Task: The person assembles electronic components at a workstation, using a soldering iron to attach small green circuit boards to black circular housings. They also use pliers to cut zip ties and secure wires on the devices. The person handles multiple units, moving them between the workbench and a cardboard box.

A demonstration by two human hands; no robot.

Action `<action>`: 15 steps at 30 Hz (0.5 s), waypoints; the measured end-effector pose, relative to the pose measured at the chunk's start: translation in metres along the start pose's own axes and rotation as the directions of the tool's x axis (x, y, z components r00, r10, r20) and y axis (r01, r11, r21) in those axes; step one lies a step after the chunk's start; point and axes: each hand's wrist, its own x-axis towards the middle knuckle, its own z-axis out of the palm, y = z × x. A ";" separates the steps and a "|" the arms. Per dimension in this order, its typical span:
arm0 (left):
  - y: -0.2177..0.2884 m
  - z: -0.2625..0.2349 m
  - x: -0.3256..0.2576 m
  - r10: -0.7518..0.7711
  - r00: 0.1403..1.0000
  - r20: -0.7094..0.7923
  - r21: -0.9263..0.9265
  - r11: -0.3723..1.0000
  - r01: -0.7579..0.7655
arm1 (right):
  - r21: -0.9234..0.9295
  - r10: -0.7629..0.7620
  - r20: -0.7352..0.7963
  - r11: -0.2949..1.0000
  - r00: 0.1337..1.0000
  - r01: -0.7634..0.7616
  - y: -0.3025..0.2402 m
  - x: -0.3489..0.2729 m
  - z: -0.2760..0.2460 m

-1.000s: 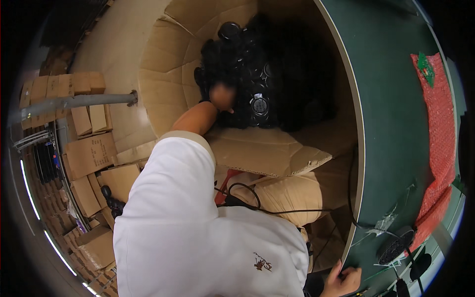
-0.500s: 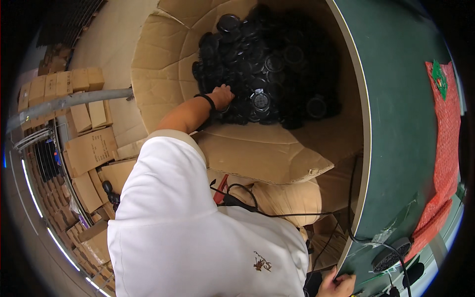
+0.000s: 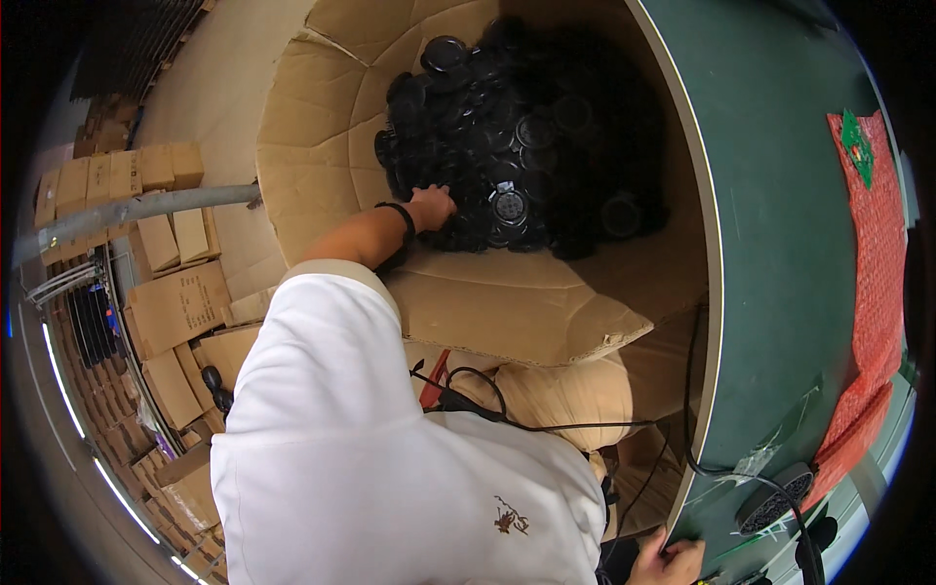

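Nearest the camera, the person's white shirt [image 3: 390, 468] fills the lower middle of the view, with a black cable [image 3: 507, 414] looping across it. At the bottom edge the right hand [image 3: 673, 564] rests against the rim of the green desk [image 3: 780, 244], fingers curled over the edge; whether it grips anything cannot be told. A round black speaker part [image 3: 775, 502] lies on the desk just beside it, and a red patterned sheet [image 3: 873, 283] runs along the desk's far side. Further out, the left arm, wearing a black wristband [image 3: 400, 216], reaches into a large open cardboard box [image 3: 312, 127]. The left hand [image 3: 431, 207] is down among a heap of round black parts [image 3: 526, 136] in the box, fingers bent into the pile; a firm hold cannot be made out. Off to the left, stacked small cartons [image 3: 146, 253] lie on the floor
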 end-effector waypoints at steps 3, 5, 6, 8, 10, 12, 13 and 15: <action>-0.013 0.033 0.025 -0.003 1.000 -0.009 -0.033 0.999 0.003 | 0.035 0.010 -0.012 0.999 1.000 -0.010 0.003 -0.002 0.001; -0.016 0.029 0.029 0.039 0.999 -0.005 -0.030 0.999 -0.039 | 0.030 0.005 0.005 1.000 1.000 -0.005 0.003 0.000 -0.001; -0.011 0.012 0.023 0.082 0.997 -0.005 -0.024 0.996 -0.082 | 0.019 0.016 0.013 1.000 1.000 -0.016 0.002 0.000 -0.002; -0.008 -0.014 0.015 0.150 0.987 -0.061 -0.071 0.986 -0.154 | 0.029 0.019 -0.001 0.999 1.000 -0.019 0.001 0.003 -0.001; -0.014 -0.032 0.009 0.199 0.965 -0.172 -0.171 0.959 -0.228 | 0.034 0.006 -0.013 0.999 1.000 -0.005 0.004 0.001 -0.002; -0.021 -0.065 -0.004 0.213 0.925 -0.314 -0.339 0.885 -0.318 | 0.026 -0.010 -0.034 1.000 0.999 0.011 0.008 -0.002 0.001; -0.022 -0.088 -0.015 0.211 0.898 -0.386 -0.408 0.834 -0.371 | 0.030 -0.007 -0.044 1.000 0.999 0.008 0.008 -0.004 0.001; -0.022 -0.147 -0.055 0.240 0.842 -0.483 -0.533 0.682 -0.501 | 0.038 0.007 -0.068 0.999 0.998 -0.005 0.007 -0.007 0.003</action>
